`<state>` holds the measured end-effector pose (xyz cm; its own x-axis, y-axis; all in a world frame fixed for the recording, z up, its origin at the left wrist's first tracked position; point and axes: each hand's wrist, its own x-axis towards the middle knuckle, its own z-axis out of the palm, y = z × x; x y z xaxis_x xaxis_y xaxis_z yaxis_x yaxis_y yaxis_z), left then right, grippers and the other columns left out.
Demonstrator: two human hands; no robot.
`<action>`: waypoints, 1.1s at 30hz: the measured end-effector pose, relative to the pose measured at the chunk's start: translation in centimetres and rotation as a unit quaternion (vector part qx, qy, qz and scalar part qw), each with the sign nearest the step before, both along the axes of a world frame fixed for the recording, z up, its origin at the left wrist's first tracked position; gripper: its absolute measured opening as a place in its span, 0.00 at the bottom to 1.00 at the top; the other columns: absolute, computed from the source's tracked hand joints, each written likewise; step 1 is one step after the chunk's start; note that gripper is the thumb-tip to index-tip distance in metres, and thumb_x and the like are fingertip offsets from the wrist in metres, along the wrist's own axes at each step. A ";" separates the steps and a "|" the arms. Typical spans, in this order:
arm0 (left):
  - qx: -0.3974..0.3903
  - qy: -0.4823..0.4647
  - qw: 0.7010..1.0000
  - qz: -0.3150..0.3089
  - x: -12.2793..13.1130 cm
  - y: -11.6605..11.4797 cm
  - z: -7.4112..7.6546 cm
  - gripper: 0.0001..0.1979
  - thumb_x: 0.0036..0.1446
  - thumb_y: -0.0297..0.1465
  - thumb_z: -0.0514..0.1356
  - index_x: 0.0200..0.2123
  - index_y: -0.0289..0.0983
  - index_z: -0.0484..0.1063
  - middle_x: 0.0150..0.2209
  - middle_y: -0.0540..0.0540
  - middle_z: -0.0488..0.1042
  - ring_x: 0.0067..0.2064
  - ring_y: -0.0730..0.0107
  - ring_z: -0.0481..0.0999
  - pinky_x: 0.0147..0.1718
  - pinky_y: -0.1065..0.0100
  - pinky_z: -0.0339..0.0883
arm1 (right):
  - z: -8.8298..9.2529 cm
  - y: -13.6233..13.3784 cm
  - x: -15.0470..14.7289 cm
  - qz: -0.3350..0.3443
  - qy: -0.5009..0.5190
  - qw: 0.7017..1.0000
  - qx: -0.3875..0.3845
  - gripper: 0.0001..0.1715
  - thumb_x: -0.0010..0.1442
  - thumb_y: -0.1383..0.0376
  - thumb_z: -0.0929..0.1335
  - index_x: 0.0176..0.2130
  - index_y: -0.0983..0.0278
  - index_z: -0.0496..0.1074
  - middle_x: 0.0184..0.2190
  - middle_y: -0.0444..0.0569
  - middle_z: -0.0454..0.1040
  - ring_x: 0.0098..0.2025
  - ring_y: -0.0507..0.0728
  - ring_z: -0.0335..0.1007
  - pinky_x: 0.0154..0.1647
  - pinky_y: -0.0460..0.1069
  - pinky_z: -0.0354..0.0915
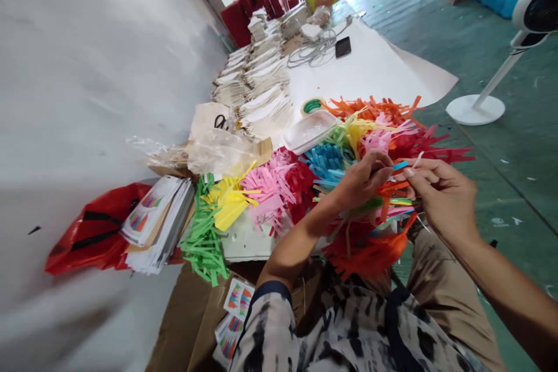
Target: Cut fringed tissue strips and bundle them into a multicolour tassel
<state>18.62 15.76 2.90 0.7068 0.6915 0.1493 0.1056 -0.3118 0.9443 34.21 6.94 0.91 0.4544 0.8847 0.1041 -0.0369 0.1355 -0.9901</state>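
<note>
You are working with both hands close together at the near edge of the white table (244,241), just above a mixed heap of fringed paper tassels. Your left hand (370,175) is pinching a short blue strip (400,166) between thumb and fingers; your right hand (440,195) is closing thumb and forefinger at the strip's other end, apparently on a thin white strip (418,159) that is sticking up there (how the two are joining, I cannot tell).

Judging by how things are lying, you are partway through this piece. An orange tassel (377,251) is hanging below your hands, and coloured ends are bunching under your fingers, but your hands are hiding whether any are fastened. The blue strip is looking like the part being handled now.

Plenty of material is remaining: orange fringe (368,109), pale pink fringe (380,139) and blue fringe (329,163) are lying just beyond your left hand, while a pink bunch (271,183), yellow bunch (231,204) and green bunch (204,235) are spreading leftward. Farther back, white stacks (268,107) are lining the wall side; from here, I am not making out whether they are finished work. The shallow white tray (307,132) is sitting beside the blue fringe.
</note>
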 end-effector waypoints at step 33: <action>-0.258 -0.091 0.962 -0.029 -1.6 1.2 1.2 0.24 0.52 0.49 0.74 0.36 0.37 0.71 0.37 0.48 0.70 0.39 0.72 0.70 0.41 0.68 0.67 | 0.4 0.1 0.1 0.124 -0.047 0.991 -0.033 0.18 0.60 0.49 0.75 0.37 0.61 0.77 0.25 0.42 0.74 0.25 0.47 0.63 0.24 0.44 0.56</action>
